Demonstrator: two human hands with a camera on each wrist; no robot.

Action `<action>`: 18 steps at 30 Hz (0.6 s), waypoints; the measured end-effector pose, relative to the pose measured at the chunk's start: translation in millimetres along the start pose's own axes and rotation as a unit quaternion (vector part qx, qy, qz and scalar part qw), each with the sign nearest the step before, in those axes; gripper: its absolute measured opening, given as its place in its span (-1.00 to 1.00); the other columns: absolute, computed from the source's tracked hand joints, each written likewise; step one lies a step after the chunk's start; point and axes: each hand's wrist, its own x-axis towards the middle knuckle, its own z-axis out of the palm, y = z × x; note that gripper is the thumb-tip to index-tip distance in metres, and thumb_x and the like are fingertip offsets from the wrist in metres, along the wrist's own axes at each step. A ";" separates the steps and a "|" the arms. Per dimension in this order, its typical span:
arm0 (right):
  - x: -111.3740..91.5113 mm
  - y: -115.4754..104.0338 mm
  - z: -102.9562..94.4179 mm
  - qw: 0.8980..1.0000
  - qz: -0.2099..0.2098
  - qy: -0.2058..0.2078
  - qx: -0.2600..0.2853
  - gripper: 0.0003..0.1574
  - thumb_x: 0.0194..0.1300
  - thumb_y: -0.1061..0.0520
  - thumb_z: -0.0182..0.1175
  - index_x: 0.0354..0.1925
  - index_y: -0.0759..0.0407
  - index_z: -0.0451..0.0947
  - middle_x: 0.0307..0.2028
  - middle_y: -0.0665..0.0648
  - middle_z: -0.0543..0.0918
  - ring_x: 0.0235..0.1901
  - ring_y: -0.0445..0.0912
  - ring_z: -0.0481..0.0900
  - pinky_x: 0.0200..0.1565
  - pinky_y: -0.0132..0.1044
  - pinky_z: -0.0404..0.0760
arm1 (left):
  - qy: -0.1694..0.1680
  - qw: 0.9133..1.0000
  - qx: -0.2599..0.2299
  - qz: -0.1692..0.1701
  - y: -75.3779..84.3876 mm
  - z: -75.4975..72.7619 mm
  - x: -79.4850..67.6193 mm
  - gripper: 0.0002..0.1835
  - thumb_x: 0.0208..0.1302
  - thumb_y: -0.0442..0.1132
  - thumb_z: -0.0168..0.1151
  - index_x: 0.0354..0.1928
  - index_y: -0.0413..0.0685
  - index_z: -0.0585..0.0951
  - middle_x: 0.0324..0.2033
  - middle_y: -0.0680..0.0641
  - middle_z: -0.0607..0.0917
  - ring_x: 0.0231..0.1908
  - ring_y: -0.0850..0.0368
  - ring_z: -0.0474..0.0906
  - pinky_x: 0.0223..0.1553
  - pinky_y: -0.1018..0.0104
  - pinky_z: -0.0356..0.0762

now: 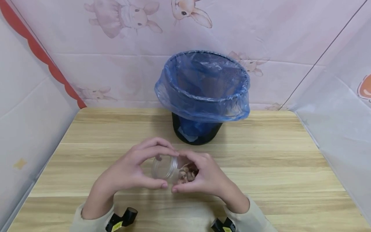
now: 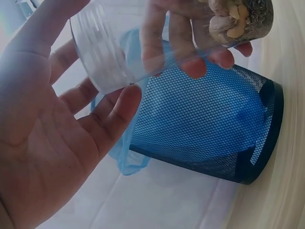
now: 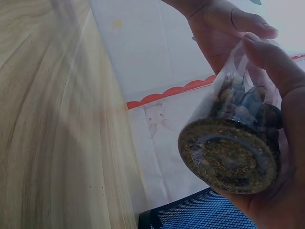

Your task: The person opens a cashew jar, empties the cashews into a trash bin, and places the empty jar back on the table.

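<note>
A clear plastic jar (image 2: 112,52) is held sideways between both hands low over the table. Pale brown, nut-like pieces (image 1: 187,173) fill its lower part, and fine dark crumbs (image 3: 228,157) cover the base. My right hand (image 1: 204,172) grips the jar's body, with its fingers visible through the clear wall in the left wrist view. My left hand (image 1: 134,166) curves around the mouth end, thumb below and fingers above. In the left wrist view its fingertips are right at the threaded rim.
A black mesh bin (image 2: 200,124) lined with a blue plastic bag (image 1: 203,108) stands upright on the wooden table (image 1: 269,167), just beyond the hands. Walls printed with rabbits (image 1: 136,16) enclose the table behind and at both sides.
</note>
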 end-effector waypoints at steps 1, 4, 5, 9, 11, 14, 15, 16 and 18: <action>0.1 -0.1 0.0 1.000 -0.003 0.000 0.002 -0.08 -0.08 -0.18 0.59 0.22 0.03 0.49 -0.16 -0.05 0.73 -0.30 -0.25 0.68 -0.25 -0.47 0.65 | -0.001 1.000 -0.002 0.002 0.1 0.4 0.4 -0.35 -0.02 -0.08 0.61 0.18 0.09 0.61 0.11 0.09 0.56 0.04 0.19 0.51 0.00 0.33 0.53; 0.3 -0.3 0.3 1.000 -0.009 -0.001 0.003 -0.08 -0.07 -0.18 0.59 0.22 0.04 0.49 -0.16 -0.05 0.73 -0.29 -0.25 0.69 -0.24 -0.47 0.65 | 0.004 1.000 -0.004 0.010 -0.3 1.7 1.3 -0.37 -0.04 -0.11 0.61 0.14 0.06 0.62 0.08 0.08 0.57 0.03 0.17 0.52 0.00 0.31 0.54; 0.2 -0.3 0.4 1.000 -0.010 0.001 0.003 -0.08 -0.07 -0.18 0.59 0.22 0.04 0.49 -0.16 -0.05 0.73 -0.29 -0.25 0.69 -0.24 -0.47 0.65 | 0.007 1.000 -0.004 0.013 -0.5 2.2 1.8 -0.38 -0.05 -0.13 0.61 0.13 0.04 0.63 0.07 0.08 0.58 0.02 0.17 0.52 0.00 0.31 0.54; 0.2 -0.1 0.8 1.000 -0.008 0.006 -0.002 -0.08 -0.06 -0.18 0.59 0.22 0.05 0.50 -0.18 -0.05 0.73 -0.31 -0.25 0.68 -0.25 -0.48 0.64 | 0.021 1.000 0.007 0.015 -1.2 4.1 3.1 -0.37 -0.10 -0.20 0.61 0.11 0.05 0.63 0.04 0.09 0.58 -0.02 0.18 0.52 -0.06 0.30 0.55; 0.2 0.1 1.1 1.000 -0.007 0.011 -0.008 -0.09 -0.06 -0.18 0.59 0.22 0.05 0.50 -0.19 -0.06 0.73 -0.32 -0.26 0.67 -0.26 -0.49 0.63 | 0.027 1.000 0.010 0.011 -1.4 5.4 3.7 -0.37 -0.11 -0.21 0.61 0.10 0.06 0.64 0.03 0.10 0.59 -0.04 0.19 0.51 -0.09 0.30 0.55; 0.0 0.3 1.8 1.000 -0.005 0.020 -0.017 -0.08 -0.07 -0.18 0.59 0.23 0.04 0.50 -0.19 -0.06 0.73 -0.33 -0.27 0.66 -0.27 -0.51 0.62 | 0.036 0.999 0.017 -0.006 -1.1 7.3 4.3 -0.39 -0.11 -0.19 0.61 0.09 0.07 0.64 -0.02 0.11 0.60 -0.09 0.23 0.50 -0.14 0.32 0.53; 0.1 0.3 2.1 0.999 -0.006 0.026 -0.024 -0.06 -0.07 -0.18 0.59 0.24 0.04 0.49 -0.18 -0.05 0.73 -0.33 -0.26 0.66 -0.27 -0.51 0.62 | 0.039 0.999 0.021 -0.016 -0.9 8.0 4.4 -0.40 -0.11 -0.18 0.61 0.08 0.08 0.64 -0.03 0.11 0.60 -0.11 0.24 0.49 -0.16 0.33 0.53; 0.0 0.3 2.5 0.999 -0.006 0.032 -0.032 -0.04 -0.08 -0.19 0.59 0.25 0.03 0.49 -0.18 -0.05 0.73 -0.32 -0.26 0.66 -0.26 -0.51 0.62 | 0.042 0.998 0.026 -0.027 -0.7 8.5 4.7 -0.40 -0.11 -0.16 0.62 0.07 0.09 0.65 -0.05 0.12 0.59 -0.13 0.24 0.48 -0.16 0.34 0.52; 0.0 0.3 3.3 0.997 -0.010 0.047 -0.056 -0.02 -0.11 -0.21 0.60 0.26 0.03 0.49 -0.15 -0.05 0.73 -0.29 -0.26 0.67 -0.23 -0.51 0.62 | 0.050 0.997 0.038 -0.049 -0.4 9.9 5.4 -0.42 -0.11 -0.12 0.62 0.05 0.13 0.65 -0.09 0.15 0.58 -0.15 0.25 0.48 -0.17 0.34 0.53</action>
